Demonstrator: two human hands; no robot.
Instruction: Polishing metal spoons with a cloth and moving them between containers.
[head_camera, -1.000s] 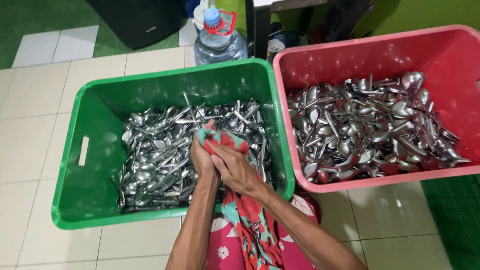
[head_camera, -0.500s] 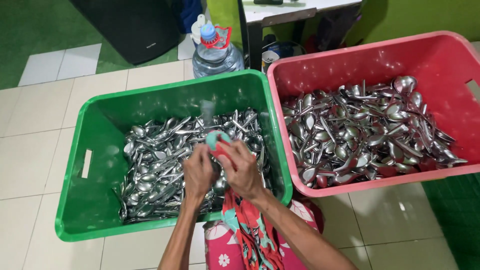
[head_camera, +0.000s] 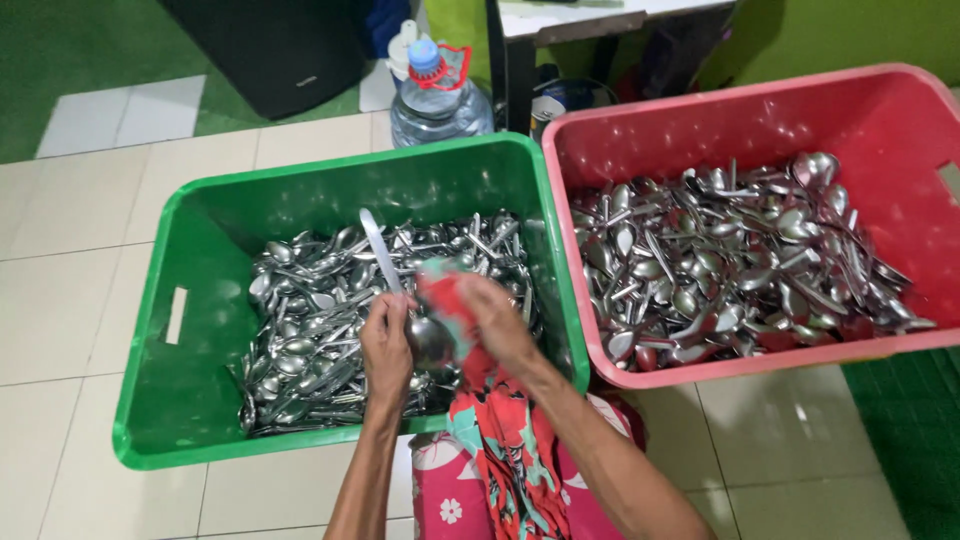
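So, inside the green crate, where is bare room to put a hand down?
The green crate has bare floor along its left wall, beside the handle slot. The spoon pile crowds its middle and right. The red crate is bare only near its far wall.

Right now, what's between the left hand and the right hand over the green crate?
Head view: a metal spoon, bowl toward the wrists, sits between left hand and right hand, which presses a red patterned cloth against it.

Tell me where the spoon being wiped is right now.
In the head view, the spoon is over the green crate, held by the left hand, with the right hand pressing the red patterned cloth beside its bowl.
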